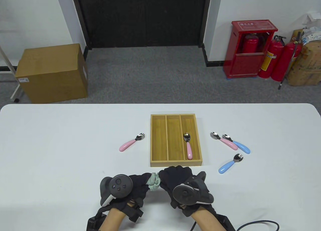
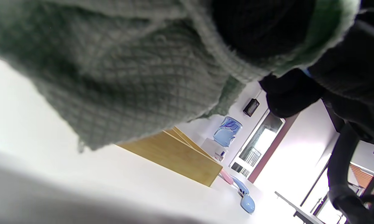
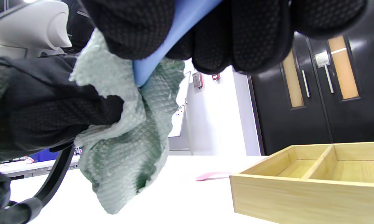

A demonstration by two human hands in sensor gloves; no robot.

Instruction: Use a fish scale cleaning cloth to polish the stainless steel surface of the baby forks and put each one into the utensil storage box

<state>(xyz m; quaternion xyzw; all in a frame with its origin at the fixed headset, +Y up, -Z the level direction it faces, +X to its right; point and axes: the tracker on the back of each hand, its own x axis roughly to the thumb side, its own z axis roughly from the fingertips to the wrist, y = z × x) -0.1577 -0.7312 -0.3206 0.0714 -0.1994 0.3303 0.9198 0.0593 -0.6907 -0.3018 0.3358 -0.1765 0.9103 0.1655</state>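
A: Hands? Fork?
B: Left hand (image 1: 136, 188) bunches a quilted green cloth (image 1: 154, 182) round the blue-handled fork (image 3: 162, 49) the right hand (image 1: 176, 178) grips, near desk edge.
A: Rest?
B: White desk (image 1: 50, 145), grey carpet. Bamboo box (image 1: 175, 162), 3 slots, 1 pink fork (image 1: 188, 145) in the right slot; 4 loose outside.

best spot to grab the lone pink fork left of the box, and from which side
Take the pink fork by its plump pink handle, coming from above with the left hand, which is on that side. It lies flat and alone on the table, handle end pointing toward the person, steel head toward the storage box, so the handle likely offers the thickest, easiest pinch.
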